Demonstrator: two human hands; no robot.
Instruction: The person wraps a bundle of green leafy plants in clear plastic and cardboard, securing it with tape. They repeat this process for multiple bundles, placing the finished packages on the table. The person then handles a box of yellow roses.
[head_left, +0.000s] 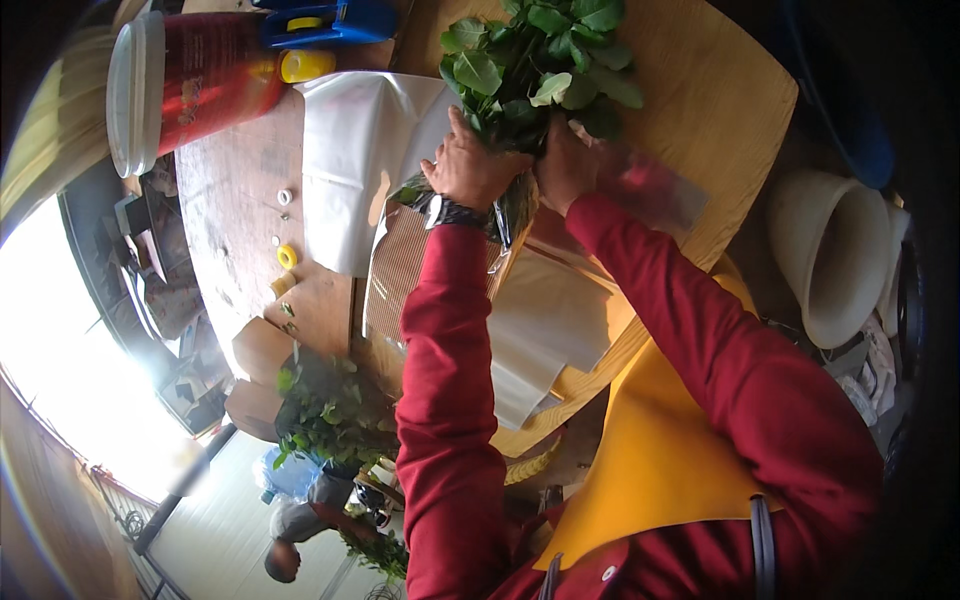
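My left hand (474, 166), with a watch on its wrist, lies against the near end of a bunch of leafy green stems (536, 67) at the top of the view. Beside it, my right hand (568, 161) reaches into the same bunch, its fingertips partly hidden by leaves. Whether either hand grips the stems does not show. Corrugated brown wrapping (401, 266) and dark, shiny film lie under my left wrist. Clear plastic sheets (341, 180) are spread to the left, and more plastic sheeting (544, 315) lies between my forearms.
A red bucket (217, 75), a blue tape dispenser (352, 22) and yellow tape rolls (286, 257) are on the wooden table (675, 67). More greenery (337, 412) stands at lower left, with a person (300, 525) beyond. A whitish container (832, 255) is off the table's right edge.
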